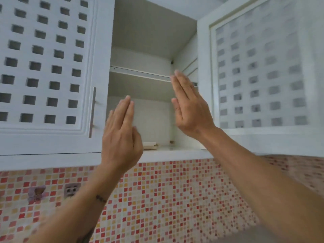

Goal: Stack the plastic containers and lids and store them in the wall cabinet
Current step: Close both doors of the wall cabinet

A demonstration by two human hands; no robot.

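The white wall cabinet (175,152) stands open in front of me, with an upper shelf (140,74) and a lower compartment. My left hand (121,137) and my right hand (189,109) are both raised before the lower compartment. Their fingers are straight and their palms face each other. I can make out nothing between them, only the pale back wall of the cabinet. A flat beige piece (149,145), possibly a lid, lies on the cabinet floor just right of my left hand. No plastic container shows clearly.
The cabinet's lattice door (263,71) is swung open on the right. On the left is a shut lattice door (45,67) with a metal bar handle (93,111). Below runs a red and yellow mosaic wall (166,199) with a socket (71,189).
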